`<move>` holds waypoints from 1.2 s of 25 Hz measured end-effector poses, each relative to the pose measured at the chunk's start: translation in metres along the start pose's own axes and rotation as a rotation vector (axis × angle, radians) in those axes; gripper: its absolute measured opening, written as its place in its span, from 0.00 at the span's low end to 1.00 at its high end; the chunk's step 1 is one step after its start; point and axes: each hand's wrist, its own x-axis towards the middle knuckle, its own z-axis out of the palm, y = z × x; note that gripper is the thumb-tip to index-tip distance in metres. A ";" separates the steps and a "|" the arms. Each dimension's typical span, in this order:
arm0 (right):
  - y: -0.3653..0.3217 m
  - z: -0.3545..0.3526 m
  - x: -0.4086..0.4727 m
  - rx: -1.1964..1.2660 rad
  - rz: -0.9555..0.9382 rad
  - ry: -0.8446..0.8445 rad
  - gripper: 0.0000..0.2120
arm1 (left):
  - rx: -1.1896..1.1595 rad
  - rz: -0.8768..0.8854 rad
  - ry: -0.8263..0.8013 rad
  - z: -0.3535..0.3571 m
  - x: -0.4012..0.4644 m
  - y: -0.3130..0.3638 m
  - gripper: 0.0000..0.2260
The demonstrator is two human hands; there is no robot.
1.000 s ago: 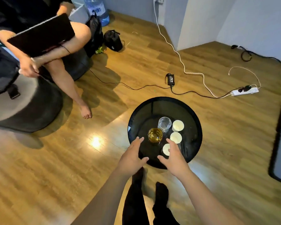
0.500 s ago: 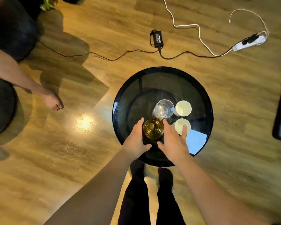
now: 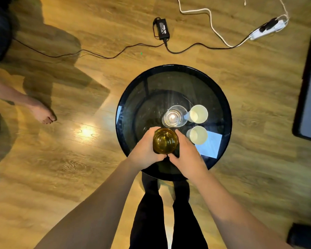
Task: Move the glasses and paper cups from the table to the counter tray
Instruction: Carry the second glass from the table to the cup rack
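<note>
Wood-plank floor (image 3: 241, 97) underfoot; round dark glass surface (image 3: 133, 97) directly below me, cables and a power strip (image 3: 268, 30) beyond it. On the surface: amber-filled glass (image 3: 166, 140) at the near side, empty clear glass (image 3: 174, 116) just behind it, two paper cups (image 3: 197, 114) (image 3: 197, 135) to the right, one behind the other. A third cup is not visible; possibly under my right hand. My left hand (image 3: 146, 150) and right hand (image 3: 187, 153) are both wrapped around the amber-filled glass, thumbs nearly meeting at its near wall. Cannot tell whether it has left the surface. Counter tray not in view. Judgement: first item, task barely begun. Liquid sits high, so lift straight up, keep the rim level, carry slowly. Clear the empty glass behind before turning away.
</note>
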 end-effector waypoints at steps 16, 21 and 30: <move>-0.146 -0.182 -0.165 0.689 -0.170 0.481 0.50 | -0.494 0.318 0.000 -0.113 -0.142 0.279 0.25; -0.139 -0.198 -0.200 0.769 -0.180 0.639 0.44 | -0.423 0.384 -0.060 -0.091 -0.164 0.319 0.35; -0.094 -0.209 -0.265 0.841 -0.116 0.856 0.51 | -0.406 0.496 -0.212 -0.029 -0.188 0.370 0.34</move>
